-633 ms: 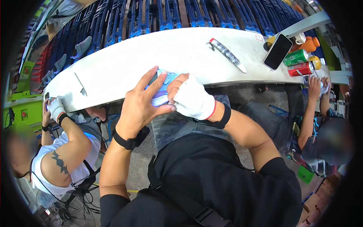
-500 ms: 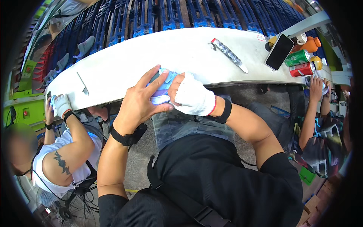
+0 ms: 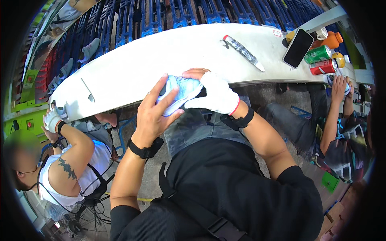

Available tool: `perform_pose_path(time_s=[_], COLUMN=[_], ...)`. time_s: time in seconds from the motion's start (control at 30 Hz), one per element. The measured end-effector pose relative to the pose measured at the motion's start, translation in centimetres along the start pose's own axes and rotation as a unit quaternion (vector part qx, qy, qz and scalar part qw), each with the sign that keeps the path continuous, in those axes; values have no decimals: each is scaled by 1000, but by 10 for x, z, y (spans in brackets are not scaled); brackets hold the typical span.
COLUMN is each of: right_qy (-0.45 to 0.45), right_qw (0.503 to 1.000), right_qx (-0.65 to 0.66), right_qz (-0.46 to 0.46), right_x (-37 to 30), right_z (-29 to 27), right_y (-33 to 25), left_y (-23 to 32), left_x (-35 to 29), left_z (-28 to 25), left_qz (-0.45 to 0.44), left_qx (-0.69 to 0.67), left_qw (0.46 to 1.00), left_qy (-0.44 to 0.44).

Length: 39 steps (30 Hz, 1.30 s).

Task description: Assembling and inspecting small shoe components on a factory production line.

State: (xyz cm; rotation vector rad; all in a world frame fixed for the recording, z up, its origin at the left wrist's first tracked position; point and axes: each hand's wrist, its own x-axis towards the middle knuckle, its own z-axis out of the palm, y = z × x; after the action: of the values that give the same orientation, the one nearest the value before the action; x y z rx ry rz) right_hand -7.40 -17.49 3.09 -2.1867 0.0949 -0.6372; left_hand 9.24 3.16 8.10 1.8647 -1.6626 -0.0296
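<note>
A light blue shoe [image 3: 181, 91] is held over the near edge of the white table, in front of my body. My bare left hand [image 3: 159, 105] grips its left end, fingers spread over the upper and thumb along the lower edge. At the other end is my right hand [image 3: 215, 92], in a white glove that leaves the fingertips bare. Its fingers rest along the far side of the shoe and its thumb lies on the near side. Part of the shoe is hidden under my left fingers.
The white table [image 3: 132, 60] curves across, with a tape-wrapped tool [image 3: 243, 51], a black phone [image 3: 298, 48], a green can [image 3: 317, 54], a red can [image 3: 323, 67] and a thin rod [image 3: 87, 89] on it. Blue racks [image 3: 181, 16] stand beyond. Co-workers sit left and right.
The shoe has turned and more of its side shows. My right hand has opened from a curled grip at the shoe and shifted right, its thumb now stretched along the near side.
</note>
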Motion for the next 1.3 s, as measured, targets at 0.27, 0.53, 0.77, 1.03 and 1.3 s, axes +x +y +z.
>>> perform_pose_path(time_s=[0.27,0.53,0.77,1.03,1.3], right_qy=[34,29,8,-9,-10], right_qw=[999,999,999,999,993], right_qx=[-29,-16,-28,-37,-94], right_qz=[-28,-25,-19,-36,-69], right_x=[-12,-14,-5,-13,-12], right_z=[11,10,5,-1,-12], right_y=[1,-7,-8,-7,-8], left_y=[22,15,2,31,36], left_x=[8,2,-4,1,-1], left_z=[0,6,0,2,18], left_qz=[-169,-173,-161,-233,-253], left_qx=[-11,-15,-72,-17,24], left_qw=[985,985,984,972,967], left_qy=[-26,12,-10,-30,7])
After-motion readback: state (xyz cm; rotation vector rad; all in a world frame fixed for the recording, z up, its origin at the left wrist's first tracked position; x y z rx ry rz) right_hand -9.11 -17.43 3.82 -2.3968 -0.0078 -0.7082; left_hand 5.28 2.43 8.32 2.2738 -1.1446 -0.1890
